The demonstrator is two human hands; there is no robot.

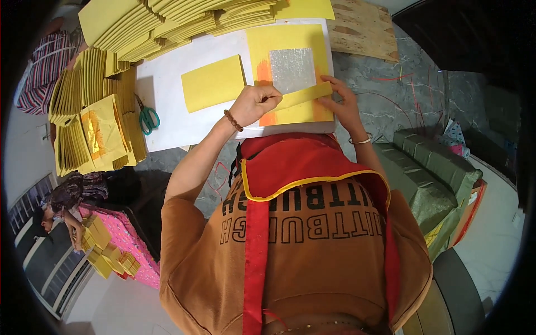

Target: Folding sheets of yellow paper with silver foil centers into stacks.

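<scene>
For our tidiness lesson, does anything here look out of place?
Red strands lie scattered on the grey floor, like stray scraps. Orange smears streak the yellow sheet near its edges; they look uneven, though perhaps deliberate.

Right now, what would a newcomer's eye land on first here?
Probably the yellow paper stacks along the far and left edges of the white table. Next, the silvery square on the yellow sheet at right; by its near edge, the left hand pinches a yellow strip, the right hand at the other end.

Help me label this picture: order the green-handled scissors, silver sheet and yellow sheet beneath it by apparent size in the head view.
Largest to smallest:
1. Yellow sheet, partly covered
2. Silver sheet
3. Green-handled scissors
</scene>
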